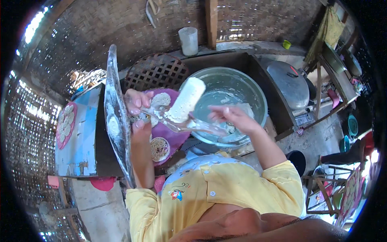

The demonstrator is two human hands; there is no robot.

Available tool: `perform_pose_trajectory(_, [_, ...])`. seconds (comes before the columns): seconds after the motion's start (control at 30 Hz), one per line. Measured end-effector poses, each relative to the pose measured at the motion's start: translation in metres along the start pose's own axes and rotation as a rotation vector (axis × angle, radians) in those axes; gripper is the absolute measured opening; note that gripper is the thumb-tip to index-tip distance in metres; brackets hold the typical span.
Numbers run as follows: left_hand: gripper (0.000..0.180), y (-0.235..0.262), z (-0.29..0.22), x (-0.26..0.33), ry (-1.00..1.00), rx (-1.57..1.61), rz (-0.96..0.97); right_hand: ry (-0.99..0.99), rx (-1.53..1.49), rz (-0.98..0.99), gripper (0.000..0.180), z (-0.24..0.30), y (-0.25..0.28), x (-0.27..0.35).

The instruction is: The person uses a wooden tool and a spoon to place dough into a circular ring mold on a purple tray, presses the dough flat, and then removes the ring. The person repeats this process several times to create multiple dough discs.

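My left hand (139, 105) grips a two-part hand press at the left of the basin. Its long grey paddle-shaped part (111, 103) stands nearly upright with a white floury patch at its middle. The other part (175, 125) points right and bears a thick white cylinder (188, 99); I cannot tell whether this is dough or a coated plunger. My right hand (233, 116) is over the green basin (263, 94), fingers stretched out and holding nothing visible. Beneath it lies white dough or flour (246, 108). Several round noodle nests (160, 148) rest on a purple tray (175, 139).
A woven basket tray (155, 70) leans behind the purple one. The basin sits in a dark wooden box frame (276, 107). To the right is a large lidded metal pot (288, 82). A blue-white table (76, 149) at left bears another pink tray (66, 125).
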State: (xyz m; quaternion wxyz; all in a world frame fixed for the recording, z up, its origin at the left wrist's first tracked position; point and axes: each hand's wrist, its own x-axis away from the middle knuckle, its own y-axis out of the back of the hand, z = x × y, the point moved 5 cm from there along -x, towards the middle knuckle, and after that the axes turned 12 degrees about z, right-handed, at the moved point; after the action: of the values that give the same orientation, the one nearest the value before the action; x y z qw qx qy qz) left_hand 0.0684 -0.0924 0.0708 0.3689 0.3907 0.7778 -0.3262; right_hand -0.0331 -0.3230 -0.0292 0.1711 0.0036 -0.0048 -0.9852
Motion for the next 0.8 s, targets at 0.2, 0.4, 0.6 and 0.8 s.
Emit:
perform_pose_trajectory(0.2, [0.026, -0.017, -0.014, 0.005, -0.101, 0.309, 0.179, 0.060, -1.298, 0.976, 0.082, 0.040, -0.145, -0.026])
perform_pose_trajectory(0.4, [0.081, 0.028, -0.070, 0.059, 0.359, -0.625, -0.186, 0.151, -0.945, 0.712, 0.076, 0.055, -0.123, -0.050])
perform_pose_trajectory(0.6, [0.053, 0.033, -0.064, 0.109, 0.706, -0.960, 0.142, 0.254, -0.314, 0.302, 0.086, 0.094, -0.128, -0.074])
perform_pose_trajectory(0.8, [0.043, 0.032, -0.065, 0.098, 0.685, -1.556, 0.238, 0.766, 0.865, 0.183, 0.080, 0.117, -0.132, -0.082])
